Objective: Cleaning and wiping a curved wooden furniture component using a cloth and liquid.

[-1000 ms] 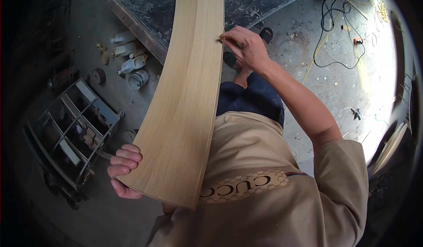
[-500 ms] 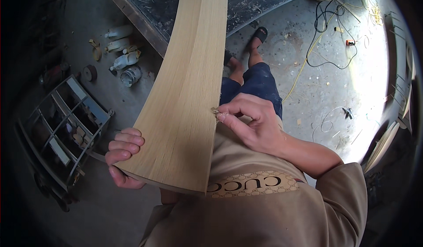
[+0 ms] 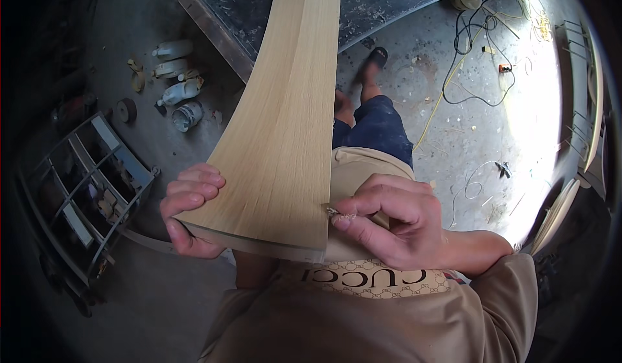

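A long, pale wooden board (image 3: 278,136), flaring wider toward me, reaches from the dark worktable to my body. My left hand (image 3: 194,201) clasps its near left corner, fingers on top and thumb below. Beside the right edge, close to the near end, my right hand (image 3: 402,220) pinches a small piece (image 3: 332,213) between thumb and forefinger. That piece meets the board's edge, and curled wood shavings cling around it and the fingertips. What kind of tool it is, I cannot make out.
The dark, dusty worktable (image 3: 389,7) bears the board's far end. White bottles (image 3: 181,91) and a clear jar (image 3: 188,115) sit on the floor at left, near a metal rack (image 3: 97,188). Black cable (image 3: 453,52) and a yellow cord (image 3: 447,91) lie at right.
My right hand has slid toward me along the board's right edge with the small piece. In the picture, the board's near end sits slightly higher and farther right, my left hand still on it.
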`<state>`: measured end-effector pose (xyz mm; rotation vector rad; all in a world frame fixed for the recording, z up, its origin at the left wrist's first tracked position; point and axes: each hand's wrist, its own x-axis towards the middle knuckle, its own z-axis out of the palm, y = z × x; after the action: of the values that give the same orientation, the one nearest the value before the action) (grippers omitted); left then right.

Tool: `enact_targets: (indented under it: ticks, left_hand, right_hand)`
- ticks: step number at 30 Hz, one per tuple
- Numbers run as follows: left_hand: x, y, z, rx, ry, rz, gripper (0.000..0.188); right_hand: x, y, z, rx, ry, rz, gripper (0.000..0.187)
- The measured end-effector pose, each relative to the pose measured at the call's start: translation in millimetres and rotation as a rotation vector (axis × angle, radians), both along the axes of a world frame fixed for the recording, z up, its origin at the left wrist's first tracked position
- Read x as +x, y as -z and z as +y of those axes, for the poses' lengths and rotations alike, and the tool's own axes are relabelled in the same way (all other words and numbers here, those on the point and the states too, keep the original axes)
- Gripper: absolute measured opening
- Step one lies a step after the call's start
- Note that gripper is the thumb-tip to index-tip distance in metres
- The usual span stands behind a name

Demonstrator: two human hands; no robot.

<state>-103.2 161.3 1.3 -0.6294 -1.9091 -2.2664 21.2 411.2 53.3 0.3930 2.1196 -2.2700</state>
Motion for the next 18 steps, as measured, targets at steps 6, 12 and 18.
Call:
enact_targets:
  ticks: [6, 12, 18]
  left_hand:
    - [1.0, 8.0, -2.0, 0.041, 0.021, -0.007, 0.052]
    - [2.1, 7.6, 0.8, 0.049, 0.003, -0.006, 0.051]
    - [1.2, 9.4, 1.5, 0.035, -0.021, -0.005, 0.050]
  right_hand:
    - [2.6, -19.8, 0.2, -0.050, -0.007, 0.029, 0.012]
    - [3.8, 13.6, 4.7, 0.001, 0.084, -0.196, 0.007]
    - [1.4, -19.7, 6.3, -0.020, -0.081, 0.007, 0.010]
